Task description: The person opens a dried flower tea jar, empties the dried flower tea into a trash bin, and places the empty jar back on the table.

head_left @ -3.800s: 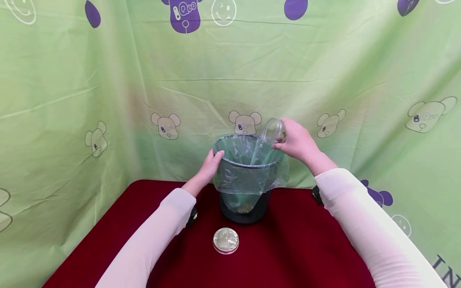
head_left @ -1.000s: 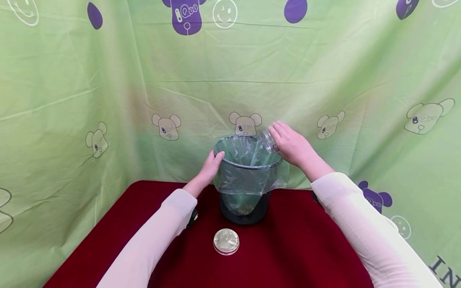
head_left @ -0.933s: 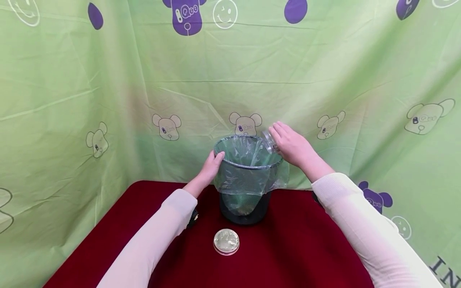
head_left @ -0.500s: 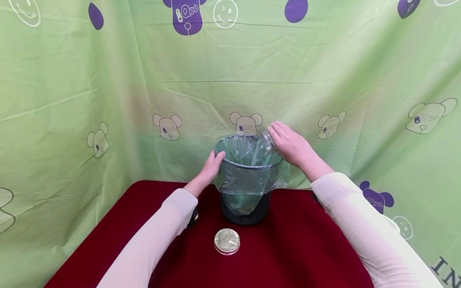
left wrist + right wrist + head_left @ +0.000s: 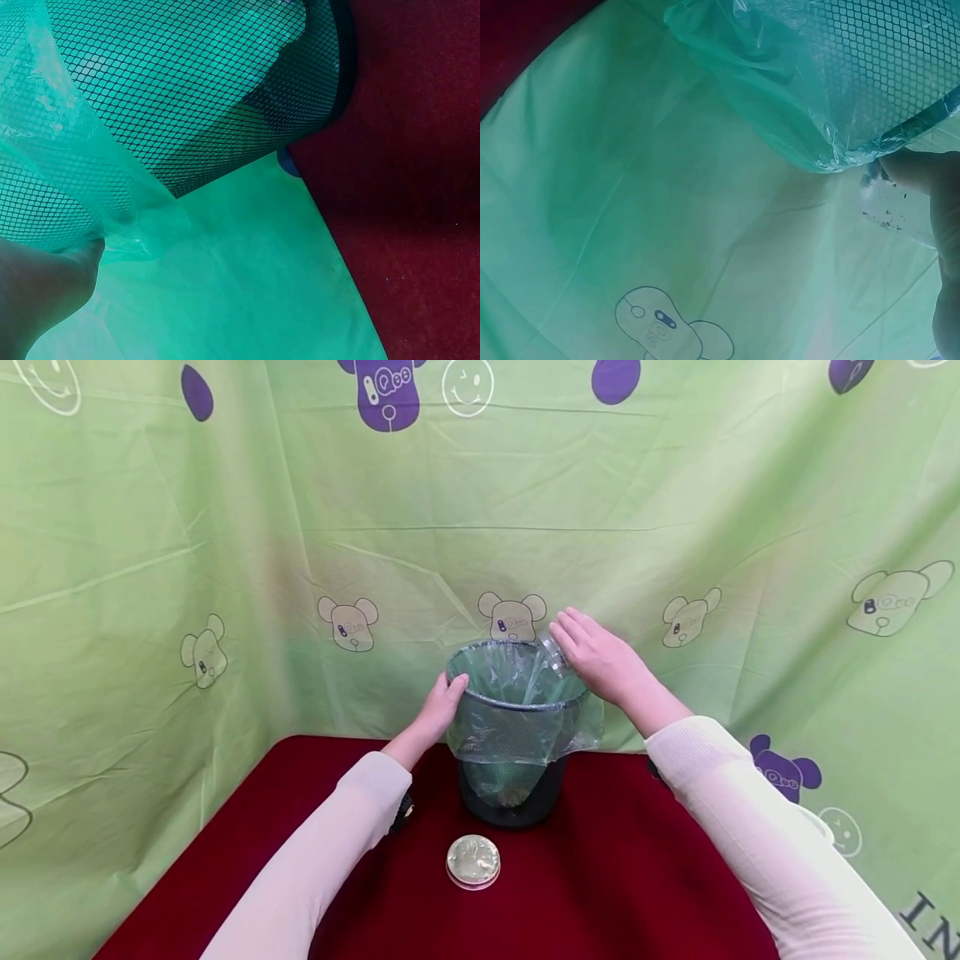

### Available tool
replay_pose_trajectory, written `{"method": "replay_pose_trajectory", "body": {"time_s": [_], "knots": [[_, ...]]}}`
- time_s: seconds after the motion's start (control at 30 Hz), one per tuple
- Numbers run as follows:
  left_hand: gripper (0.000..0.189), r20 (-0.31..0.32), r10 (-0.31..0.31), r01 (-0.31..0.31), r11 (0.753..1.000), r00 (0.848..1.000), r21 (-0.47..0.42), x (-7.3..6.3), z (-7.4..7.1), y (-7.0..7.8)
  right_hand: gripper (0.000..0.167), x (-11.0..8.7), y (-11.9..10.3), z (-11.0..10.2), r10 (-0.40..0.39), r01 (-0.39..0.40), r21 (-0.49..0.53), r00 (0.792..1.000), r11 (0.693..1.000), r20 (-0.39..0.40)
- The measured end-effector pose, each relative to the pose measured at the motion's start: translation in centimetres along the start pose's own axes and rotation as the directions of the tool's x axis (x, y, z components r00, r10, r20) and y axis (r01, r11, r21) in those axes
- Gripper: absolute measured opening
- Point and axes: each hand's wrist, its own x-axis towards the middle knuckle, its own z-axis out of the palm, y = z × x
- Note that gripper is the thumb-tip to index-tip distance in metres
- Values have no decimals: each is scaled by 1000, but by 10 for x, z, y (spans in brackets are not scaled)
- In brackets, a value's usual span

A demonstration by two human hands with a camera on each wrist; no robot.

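Note:
A black mesh wastebasket [image 5: 510, 797] stands upright, lined with a thin translucent green bag [image 5: 498, 735] folded over its rim. My left hand [image 5: 438, 706] grips the rim on the left, thumb on the near side; in the left wrist view that hand [image 5: 49, 285] lies against the bag. On the right, my right hand [image 5: 603, 664] holds a clear jar [image 5: 553, 654], tipped with its mouth down toward the basket's inside. Dark bits cling inside the jar [image 5: 892, 214] in the right wrist view. The hand's back hides most of the jar from above.
A round silver lid [image 5: 472, 860] lies on the dark red tablecloth [image 5: 622, 860] in front of the wastebasket. Green printed fabric [image 5: 420, 485] hangs close behind and along the left of the table.
Since the oldest frame my right hand has rolled over, tipping the jar further down at the basket's rim. Lately it has shifted slightly left. My left hand stays on the rim.

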Motion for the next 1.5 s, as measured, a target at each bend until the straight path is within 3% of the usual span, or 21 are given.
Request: {"method": "replay_pose_trajectory", "body": {"time_s": [0.43, 0.87, 1.33, 1.5], "knots": [[54, 3, -5, 5, 1000, 1000, 11, -1, -1, 2, 58, 0, -1, 1, -37, 38, -18, 999, 999, 22], [55, 14, -2, 2, 1000, 1000, 20, -2, 1, 3, 55, 4, -2, 4, -118, 118, -111, 993, 987, 4], [61, 20, -5, 5, 1000, 1000, -10, -4, 0, 2, 52, 13, -8, 4, -242, 243, -190, 970, 951, 33], [57, 14, -11, 11, 1000, 1000, -3, -3, -1, 2, 46, 18, -11, 4, -300, 294, -262, 954, 919, 20]]}}
